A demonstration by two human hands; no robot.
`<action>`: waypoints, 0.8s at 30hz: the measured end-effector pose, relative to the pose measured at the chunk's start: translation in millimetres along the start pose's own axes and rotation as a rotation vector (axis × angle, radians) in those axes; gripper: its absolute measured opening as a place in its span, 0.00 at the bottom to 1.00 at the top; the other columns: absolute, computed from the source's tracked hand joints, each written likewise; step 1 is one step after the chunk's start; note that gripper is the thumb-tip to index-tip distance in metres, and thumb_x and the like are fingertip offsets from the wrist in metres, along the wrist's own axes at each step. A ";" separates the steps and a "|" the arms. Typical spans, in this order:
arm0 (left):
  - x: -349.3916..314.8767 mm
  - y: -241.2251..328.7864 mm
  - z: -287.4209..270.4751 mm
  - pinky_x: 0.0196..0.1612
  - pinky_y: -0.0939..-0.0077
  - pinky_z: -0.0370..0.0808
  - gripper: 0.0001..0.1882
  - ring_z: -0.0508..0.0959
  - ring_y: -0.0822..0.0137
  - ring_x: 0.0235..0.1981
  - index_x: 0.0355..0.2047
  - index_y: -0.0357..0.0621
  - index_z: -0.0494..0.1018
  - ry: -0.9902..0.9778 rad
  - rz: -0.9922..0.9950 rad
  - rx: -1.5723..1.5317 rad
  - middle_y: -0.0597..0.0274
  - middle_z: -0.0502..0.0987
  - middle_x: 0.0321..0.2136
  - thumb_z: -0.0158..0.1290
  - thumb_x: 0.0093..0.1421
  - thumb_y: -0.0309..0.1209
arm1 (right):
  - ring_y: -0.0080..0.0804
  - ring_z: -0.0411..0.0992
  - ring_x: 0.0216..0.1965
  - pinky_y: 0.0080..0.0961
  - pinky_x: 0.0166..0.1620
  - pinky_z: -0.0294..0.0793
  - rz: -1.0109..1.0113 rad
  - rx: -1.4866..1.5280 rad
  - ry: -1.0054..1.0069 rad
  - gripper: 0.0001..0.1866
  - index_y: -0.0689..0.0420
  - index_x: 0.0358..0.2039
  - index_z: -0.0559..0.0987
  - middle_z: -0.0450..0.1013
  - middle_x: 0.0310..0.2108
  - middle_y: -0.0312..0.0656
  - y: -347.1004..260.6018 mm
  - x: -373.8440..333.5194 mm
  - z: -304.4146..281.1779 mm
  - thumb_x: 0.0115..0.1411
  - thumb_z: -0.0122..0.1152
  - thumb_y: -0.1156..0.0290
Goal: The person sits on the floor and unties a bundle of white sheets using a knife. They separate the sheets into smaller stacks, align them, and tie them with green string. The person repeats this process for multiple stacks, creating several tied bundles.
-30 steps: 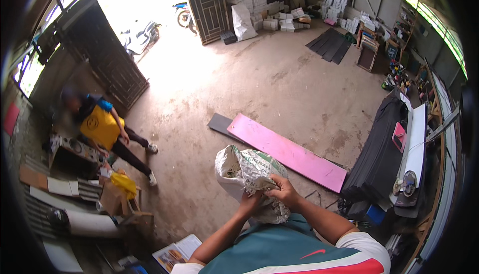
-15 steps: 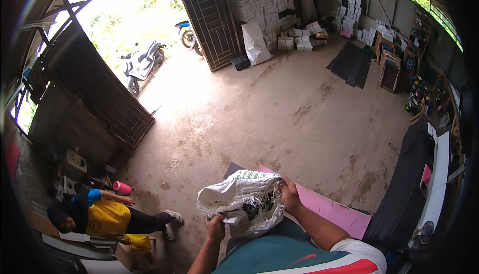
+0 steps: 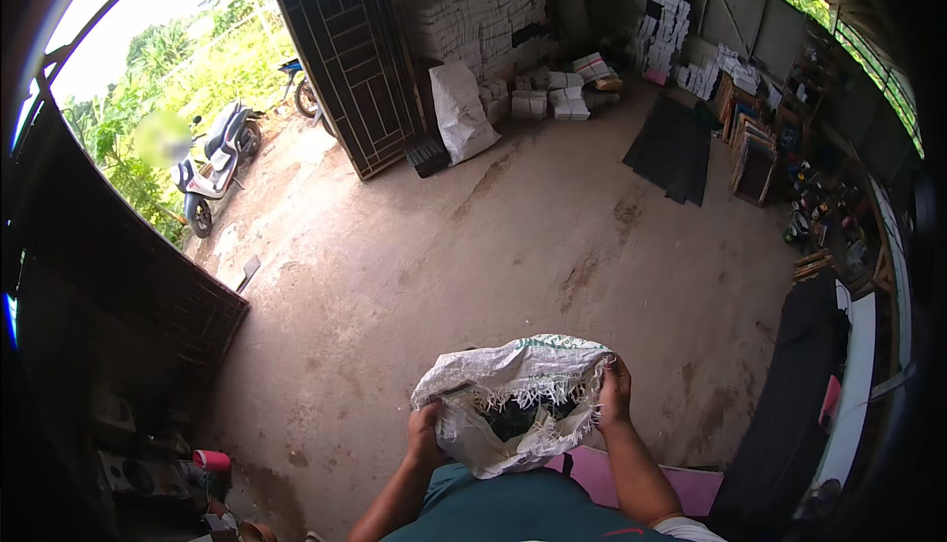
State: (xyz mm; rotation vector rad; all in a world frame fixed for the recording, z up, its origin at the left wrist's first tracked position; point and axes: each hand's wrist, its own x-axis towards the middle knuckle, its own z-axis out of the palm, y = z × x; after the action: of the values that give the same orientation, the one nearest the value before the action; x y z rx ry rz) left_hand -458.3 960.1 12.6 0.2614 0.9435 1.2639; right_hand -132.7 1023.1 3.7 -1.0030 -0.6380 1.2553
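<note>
A white woven sack [image 3: 473,369] with a frayed rim and green print hangs in front of my body, its mouth turned up toward me. Dark contents [image 3: 523,418] show inside, too shaded to name. My left hand [image 3: 425,432] is closed on the sack's left rim. On the opposite side my right hand [image 3: 615,391] grips the frayed edge, thumb toward the opening. Between them the mouth is spread wide. Below the sack, a pink sheet [image 3: 631,483] lies beside my right forearm.
Dark sheets [image 3: 789,394] and a long white panel [image 3: 850,394] run along the right. Stacked white bundles [image 3: 478,29], another white sack [image 3: 459,113] and dark strips [image 3: 671,147] lie farther off. An open metal door [image 3: 340,59] and a motorbike [image 3: 217,157] are at the left.
My view has turned and the sack sits further right in it, its mouth spread wider. The person in yellow at the lower left has dropped out of view.
</note>
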 end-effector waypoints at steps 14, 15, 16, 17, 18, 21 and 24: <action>445.4 172.9 220.9 0.44 0.71 0.79 0.15 0.83 0.69 0.41 0.52 0.35 0.78 -0.371 -0.014 0.462 0.60 0.84 0.43 0.57 0.66 0.25 | 0.19 0.72 0.41 0.22 0.47 0.71 -0.246 -0.332 0.499 0.18 0.63 0.41 0.81 0.78 0.38 0.33 -99.1 325.9 61.0 0.78 0.52 0.61; 467.4 160.0 229.1 0.49 0.69 0.79 0.14 0.82 0.66 0.45 0.54 0.35 0.77 -0.388 -0.025 0.531 0.59 0.84 0.46 0.53 0.69 0.23 | 0.20 0.73 0.44 0.22 0.50 0.72 -0.239 -0.395 0.503 0.17 0.64 0.42 0.81 0.79 0.41 0.35 -95.3 343.2 41.2 0.78 0.51 0.62; 499.0 160.4 250.6 0.49 0.69 0.79 0.14 0.82 0.66 0.45 0.53 0.35 0.77 -0.349 -0.035 0.509 0.59 0.84 0.46 0.52 0.69 0.23 | 0.21 0.73 0.45 0.23 0.51 0.71 -0.252 -0.345 0.525 0.17 0.64 0.43 0.81 0.79 0.42 0.35 -94.6 373.0 39.8 0.78 0.51 0.62; 527.8 157.9 272.7 0.49 0.68 0.79 0.14 0.82 0.66 0.45 0.53 0.35 0.77 -0.309 -0.043 0.487 0.59 0.84 0.46 0.52 0.70 0.23 | 0.21 0.72 0.46 0.24 0.52 0.71 -0.265 -0.294 0.544 0.17 0.64 0.44 0.80 0.78 0.43 0.35 -94.3 403.9 40.5 0.78 0.51 0.62; 557.1 154.0 293.3 0.49 0.68 0.80 0.13 0.83 0.66 0.44 0.53 0.35 0.78 -0.264 -0.042 0.464 0.59 0.84 0.46 0.51 0.70 0.23 | 0.22 0.72 0.47 0.24 0.54 0.70 -0.280 -0.240 0.552 0.16 0.63 0.45 0.80 0.77 0.44 0.36 -93.3 438.5 39.9 0.78 0.51 0.63; 672.0 134.2 307.9 0.49 0.65 0.81 0.16 0.83 0.64 0.45 0.52 0.35 0.78 -0.278 -0.135 0.400 0.58 0.83 0.46 0.47 0.71 0.29 | 0.24 0.71 0.49 0.27 0.58 0.68 -0.219 -0.102 0.689 0.17 0.62 0.50 0.79 0.75 0.46 0.36 -81.9 537.3 12.9 0.77 0.52 0.60; 722.3 138.1 386.2 0.54 0.55 0.81 0.21 0.83 0.55 0.47 0.53 0.36 0.77 -0.335 -0.190 0.296 0.53 0.83 0.48 0.46 0.67 0.38 | 0.23 0.71 0.46 0.27 0.54 0.70 -0.164 -0.030 0.577 0.17 0.60 0.47 0.78 0.74 0.43 0.34 -98.0 627.2 -15.7 0.77 0.54 0.57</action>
State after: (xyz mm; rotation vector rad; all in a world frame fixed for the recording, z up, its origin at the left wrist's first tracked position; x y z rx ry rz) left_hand -275.0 1770.3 8.7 0.5830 0.8402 0.8698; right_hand 72.4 1624.1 5.9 -1.2411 -0.2802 0.7590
